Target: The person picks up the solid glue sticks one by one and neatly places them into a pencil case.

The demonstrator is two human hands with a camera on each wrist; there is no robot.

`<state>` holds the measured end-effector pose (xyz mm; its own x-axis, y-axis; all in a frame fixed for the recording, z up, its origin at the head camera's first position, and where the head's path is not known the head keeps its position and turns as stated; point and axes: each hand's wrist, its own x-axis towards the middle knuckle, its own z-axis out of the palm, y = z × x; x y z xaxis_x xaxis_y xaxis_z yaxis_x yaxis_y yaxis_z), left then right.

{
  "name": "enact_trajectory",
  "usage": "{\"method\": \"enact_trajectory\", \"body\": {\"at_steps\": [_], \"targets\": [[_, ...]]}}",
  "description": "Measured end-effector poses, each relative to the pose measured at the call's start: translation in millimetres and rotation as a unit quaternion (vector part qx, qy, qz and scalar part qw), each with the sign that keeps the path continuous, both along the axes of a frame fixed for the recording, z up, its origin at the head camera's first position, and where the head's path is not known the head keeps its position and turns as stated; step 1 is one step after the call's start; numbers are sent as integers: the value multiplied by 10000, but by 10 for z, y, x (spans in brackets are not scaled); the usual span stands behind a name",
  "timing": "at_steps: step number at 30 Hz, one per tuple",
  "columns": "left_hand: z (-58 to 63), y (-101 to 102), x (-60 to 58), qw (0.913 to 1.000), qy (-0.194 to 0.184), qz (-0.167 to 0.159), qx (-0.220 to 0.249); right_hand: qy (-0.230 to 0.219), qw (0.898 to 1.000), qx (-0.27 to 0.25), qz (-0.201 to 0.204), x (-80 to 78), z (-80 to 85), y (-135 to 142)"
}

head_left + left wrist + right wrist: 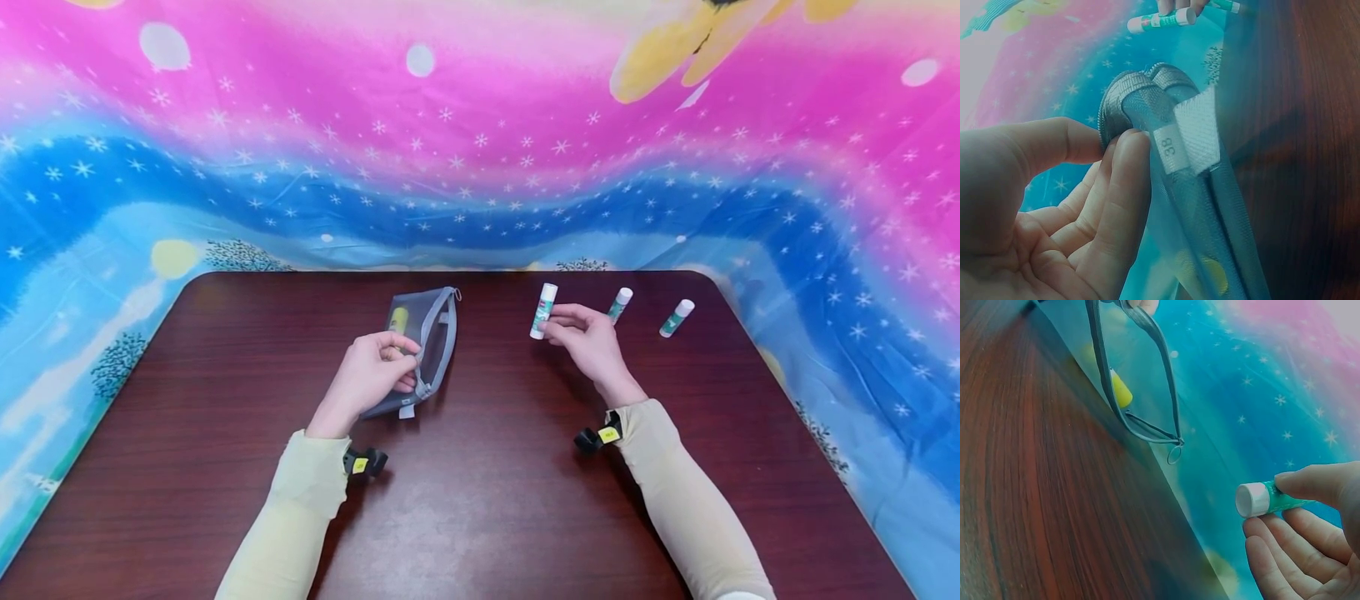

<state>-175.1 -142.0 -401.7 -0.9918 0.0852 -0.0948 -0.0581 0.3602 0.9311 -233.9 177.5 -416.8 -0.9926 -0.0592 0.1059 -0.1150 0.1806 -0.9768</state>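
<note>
My left hand [369, 372] pinches the zippered edge of a grey mesh pouch [392, 406], whose mouth gapes toward the right. Through the mesh shows a yellow object [399, 320]; the right wrist view also has this yellow piece [1121, 391] inside the pouch. Raised over the table, a white and green glue stick [543, 311] is held between thumb and fingers of my right hand [588, 343]. Its white cap [1252, 500] faces the camera in the right wrist view. A small tag marked 38 [1171, 149] sits beside the left fingertips.
Two more glue sticks stand at the back right, one [621, 305] partly behind the right hand and another [677, 318] farther right. The dark wooden table [480, 500] ends at a colourful cloth [480, 167] hanging behind it.
</note>
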Motion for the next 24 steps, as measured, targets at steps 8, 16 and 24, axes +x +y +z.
{"method": "enact_trajectory", "body": {"at_steps": [8, 16, 24], "targets": [[-13, -3, 0, 10000, -3, -18, -9, -144, 9997, -145, 152, 43, 105, -110], [-29, -4, -5, 10000, -55, 12, -21, -169, 9992, -218, 281, 78, 147, -206], [-4, -6, -2, 10000, -51, -15, 65, -285, 9990, -164, 309, 73, 147, -262]]}}
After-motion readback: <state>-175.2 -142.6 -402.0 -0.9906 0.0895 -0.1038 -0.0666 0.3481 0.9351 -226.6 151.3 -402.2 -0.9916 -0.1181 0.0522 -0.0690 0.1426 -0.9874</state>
